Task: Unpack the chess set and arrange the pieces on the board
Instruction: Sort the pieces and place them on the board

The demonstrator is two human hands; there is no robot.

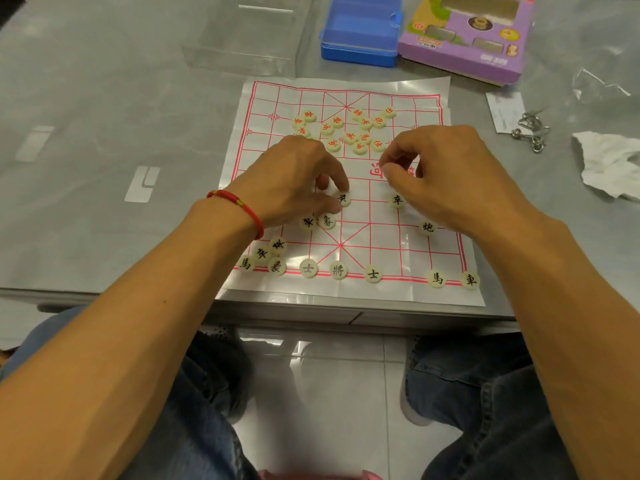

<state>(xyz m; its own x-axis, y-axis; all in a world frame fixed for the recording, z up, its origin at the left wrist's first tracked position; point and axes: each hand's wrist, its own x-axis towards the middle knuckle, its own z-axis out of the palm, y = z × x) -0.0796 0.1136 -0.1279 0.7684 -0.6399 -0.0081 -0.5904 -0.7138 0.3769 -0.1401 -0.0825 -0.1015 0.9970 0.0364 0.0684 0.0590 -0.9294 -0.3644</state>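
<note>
A plastic chess board sheet [429, 98] with red grid lines lies on the grey table. Several cream discs with red characters [349, 131] sit in a loose heap on its far half. Black-character discs stand along the near edge [337, 270] and in a cluster at the near left corner [262, 252]. My left hand [294, 178] pinches a black-character disc [343, 198] between thumb and forefinger on the board. My right hand [446, 168] hovers with curled fingers just above another black disc [397, 200]; whether its fingertips hold anything is hidden.
A blue plastic case [360, 32] and a purple game box [467, 36] stand beyond the board. A clear plastic cover [242, 36] lies at the far left. Metal ring puzzles [530, 133], a card and crumpled tissue [613, 168] lie to the right.
</note>
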